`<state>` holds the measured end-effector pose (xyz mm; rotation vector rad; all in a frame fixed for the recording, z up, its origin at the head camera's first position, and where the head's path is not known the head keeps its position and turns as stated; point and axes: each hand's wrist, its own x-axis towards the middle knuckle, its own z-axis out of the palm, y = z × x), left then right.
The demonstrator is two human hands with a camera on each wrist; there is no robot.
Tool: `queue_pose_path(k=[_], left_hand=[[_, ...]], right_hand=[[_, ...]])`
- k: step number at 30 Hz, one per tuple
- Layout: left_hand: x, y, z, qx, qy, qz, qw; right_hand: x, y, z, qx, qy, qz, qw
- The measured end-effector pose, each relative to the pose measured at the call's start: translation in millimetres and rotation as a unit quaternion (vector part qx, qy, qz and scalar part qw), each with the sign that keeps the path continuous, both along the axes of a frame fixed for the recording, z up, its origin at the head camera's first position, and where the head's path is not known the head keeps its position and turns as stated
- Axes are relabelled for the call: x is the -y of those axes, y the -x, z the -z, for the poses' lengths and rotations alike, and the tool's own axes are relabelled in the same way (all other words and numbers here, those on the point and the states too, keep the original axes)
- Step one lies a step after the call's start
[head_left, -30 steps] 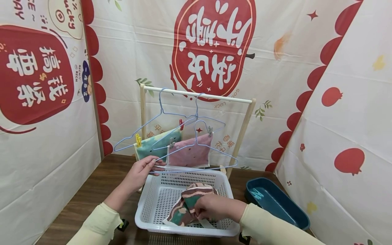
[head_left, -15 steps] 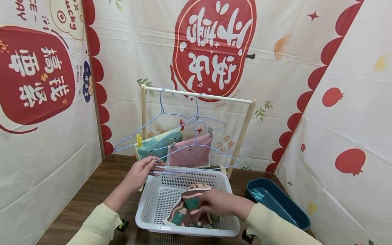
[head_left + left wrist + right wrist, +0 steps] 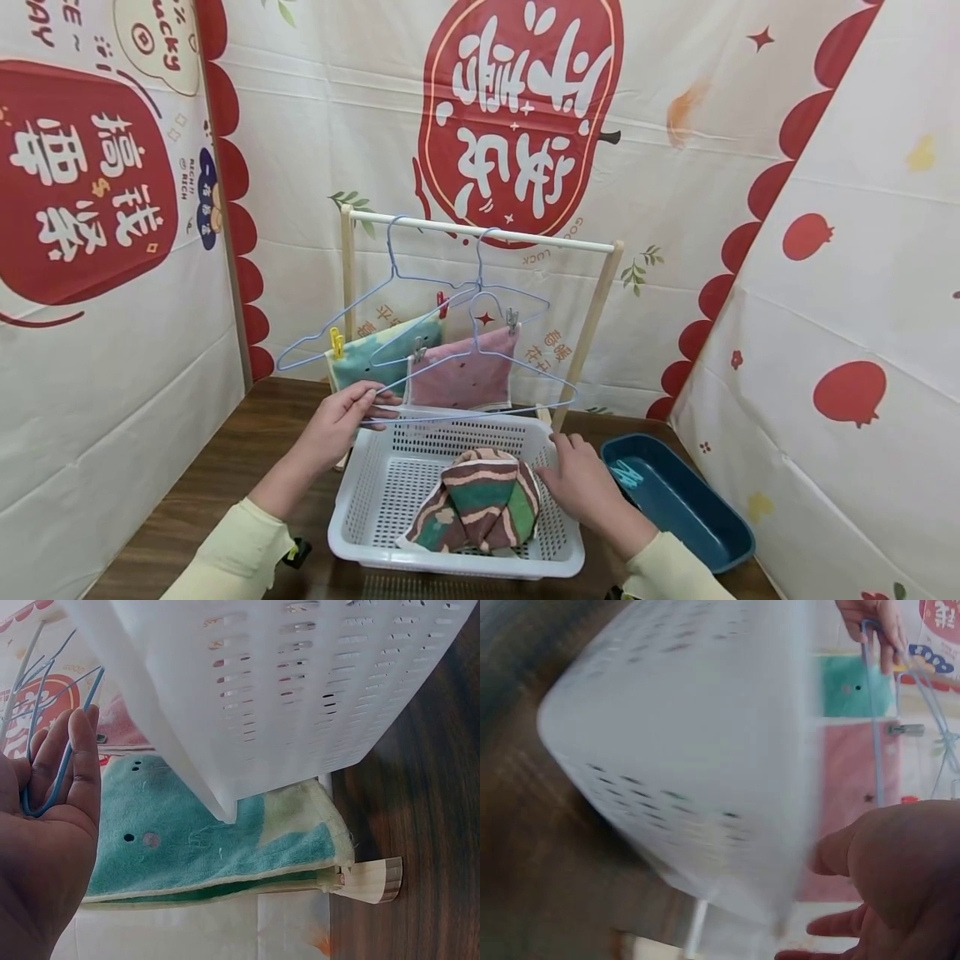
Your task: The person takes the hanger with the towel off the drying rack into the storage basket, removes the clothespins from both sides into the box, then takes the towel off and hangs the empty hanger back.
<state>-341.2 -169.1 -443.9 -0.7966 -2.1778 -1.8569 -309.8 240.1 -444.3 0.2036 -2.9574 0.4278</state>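
My left hand (image 3: 341, 425) pinches the left corner of a blue wire hanger (image 3: 474, 337), held above the back of a white perforated basket (image 3: 450, 567). In the left wrist view, the curled fingers are around the hanger's end. A striped brown and green towel (image 3: 480, 500) lies bunched inside the basket. My right hand (image 3: 588, 492) is at the basket's right rim, below the hanger's right end, holding nothing. Its fingers look loosely extended in the right wrist view, alongside the basket wall (image 3: 682, 697).
Behind the basket stands a wooden rack with a white rail (image 3: 525, 240). Two blue hangers hang there, bearing a teal towel (image 3: 390, 342) and a pink towel (image 3: 461, 383) clipped with pegs. A dark blue tray (image 3: 682, 508) sits at the right. Printed cloth surrounds the table.
My right hand has let go of the striped towel and moved right and away to the basket's right rim. The left hand still holds the hanger in the same place.
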Motion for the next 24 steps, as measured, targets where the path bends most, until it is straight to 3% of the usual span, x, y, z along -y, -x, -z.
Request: queue_pose_path(k=[5, 9, 15, 24], left_hand=[[-0.6, 1.8, 0.7, 0.000, -0.001, 0.001, 1.0000], [-1.3, 2.9, -0.6, 0.000, -0.005, 0.004, 1.0000], [-2.8, 2.6, -3.8, 0.002, -0.007, 0.005, 1.0000], [-3.4, -1.9, -10.7, -0.006, 0.009, -0.011, 0.9999]], right_hand=[[-2, 1.9, 22.5, 0.031, 0.015, 0.031, 0.9989], [-2, 2.4, 32.0, 0.061, 0.079, 0.043, 0.9940], [-2, 1.2, 35.4, 0.104, 0.153, 0.049, 0.9815], [-3, -0.6, 37.1, 0.115, 0.168, 0.053, 0.9775]])
